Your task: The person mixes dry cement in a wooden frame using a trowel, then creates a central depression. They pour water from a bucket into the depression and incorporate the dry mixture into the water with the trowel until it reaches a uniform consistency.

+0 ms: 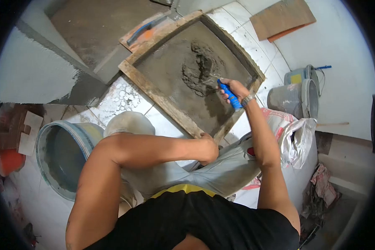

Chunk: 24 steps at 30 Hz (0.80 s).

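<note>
My right hand (236,91) is wrapped round the blue handle of a trowel (229,94). The trowel's blade is sunk in a heap of wet grey mortar (202,68) and is hard to make out. The mortar lies in a shallow wooden mixing tray (162,91), whose inside is coated with grey. Near the tray's front corner, my left hand (207,150) is closed, its fingers curled under and mostly hidden. Whether it grips anything does not show.
A large bucket of greyish water (64,156) stands at left. Right of the tray are a grey bucket (291,100), a smaller bucket (298,77) and a crumpled white sack (298,137). A blue-handled float (143,33) lies beyond the tray; a brown board (281,20) leans at the wall.
</note>
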{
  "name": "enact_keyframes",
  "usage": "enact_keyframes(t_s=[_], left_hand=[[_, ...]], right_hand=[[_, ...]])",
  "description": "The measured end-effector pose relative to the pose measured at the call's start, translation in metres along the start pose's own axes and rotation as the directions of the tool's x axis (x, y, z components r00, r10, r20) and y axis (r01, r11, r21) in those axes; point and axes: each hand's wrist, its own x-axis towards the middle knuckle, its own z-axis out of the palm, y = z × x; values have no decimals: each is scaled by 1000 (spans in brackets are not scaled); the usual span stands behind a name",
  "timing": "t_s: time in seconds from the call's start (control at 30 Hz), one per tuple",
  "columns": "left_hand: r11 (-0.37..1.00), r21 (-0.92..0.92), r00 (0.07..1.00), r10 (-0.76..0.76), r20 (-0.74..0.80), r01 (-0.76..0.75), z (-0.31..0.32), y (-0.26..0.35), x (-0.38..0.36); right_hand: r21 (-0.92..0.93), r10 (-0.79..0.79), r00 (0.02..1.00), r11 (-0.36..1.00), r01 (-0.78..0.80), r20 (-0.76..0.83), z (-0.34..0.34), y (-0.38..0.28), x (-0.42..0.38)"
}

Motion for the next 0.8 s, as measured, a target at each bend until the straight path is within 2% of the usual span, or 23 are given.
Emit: enact_keyframes(t_s=[0.03,0.07,0.1,0.13,0.2,0.23,0.3,0.33,0.37,0.43,0.47,0.5,0.57,0.63,0.7,0.73,0.8], left_hand=[[1000,24,997,13,-81,-11,-1,0,-3],[999,29,994,26,-104,-23,-4,0,-4],[999,30,993,34,-109,-31,-4,-1,-1],[999,21,990,33,-136,-30,-4,-2,2],[999,19,987,41,-156,-39,-4,-4,7],[999,15,987,37,-156,-35,-4,-6,8],[999,19,988,30,-150,-27,-6,-9,9],[1000,3,989,-1,-150,2,-7,-11,9],[999,-13,989,-35,-146,34,-6,-13,7],[998,-47,985,-46,-169,38,-2,-16,1],[996,-85,977,-50,-208,33,-2,-17,-1],[997,-72,980,-53,-193,39,-4,-18,-4],[996,-90,987,-33,-154,20,-9,-18,-9],[997,-70,993,-45,-113,37,-10,-18,-6],[997,-42,996,-61,-61,58,-13,-18,2],[998,-24,996,-55,-66,53,-14,-17,6],[998,-36,996,-49,-70,47,-13,-20,9]], right_hand=[[-276,-140,974,957,88,-176,5,-5,-24],[-507,-312,922,847,160,-231,-8,-4,-26],[-711,-481,845,677,188,-234,-23,-4,-26],[-713,-477,846,677,181,-239,-29,-4,-25],[-944,-763,574,326,-55,-297,-42,-4,-23],[-940,-762,570,334,-62,-308,-55,-5,-17],[-889,-628,657,431,-153,-418,-93,-7,9],[-827,-582,634,534,-175,-509,-107,-2,24],[-825,-584,633,541,-163,-508,-118,2,35],[-818,-524,653,500,-284,-547,-148,17,63],[-921,-464,831,365,-134,-305,-211,47,128],[-917,-471,827,380,-123,-307,-196,50,127],[-882,-536,737,439,-172,-411,-133,56,115],[-790,-504,740,611,-60,-446,-101,54,113],[-526,-301,881,847,71,-366,-71,35,77],[-523,-309,872,849,73,-380,-66,33,71],[-486,-334,892,860,156,-304,-58,23,66]])
